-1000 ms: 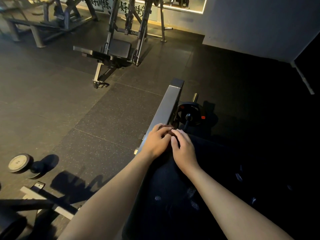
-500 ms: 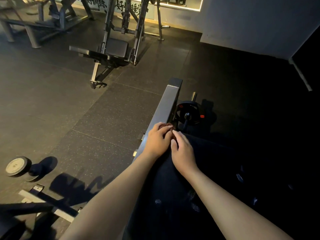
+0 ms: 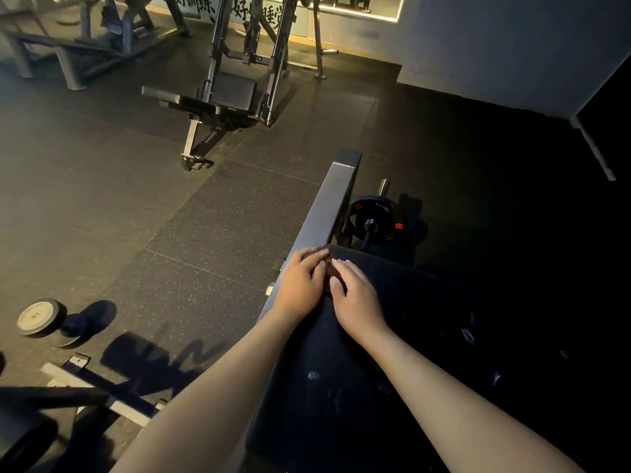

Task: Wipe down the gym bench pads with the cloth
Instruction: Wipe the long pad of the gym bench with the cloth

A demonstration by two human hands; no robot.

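Dark cloth [image 3: 330, 276] mostly hidden; left hand [image 3: 302, 285], right hand [image 3: 356, 300] grip it on shadowed pad [image 3: 341, 387].

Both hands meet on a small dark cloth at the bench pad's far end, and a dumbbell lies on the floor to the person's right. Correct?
No: the head view shows the dumbbell on the floor to the person's left. The left hand and right hand meet on the cloth at the far end of the bench pad.
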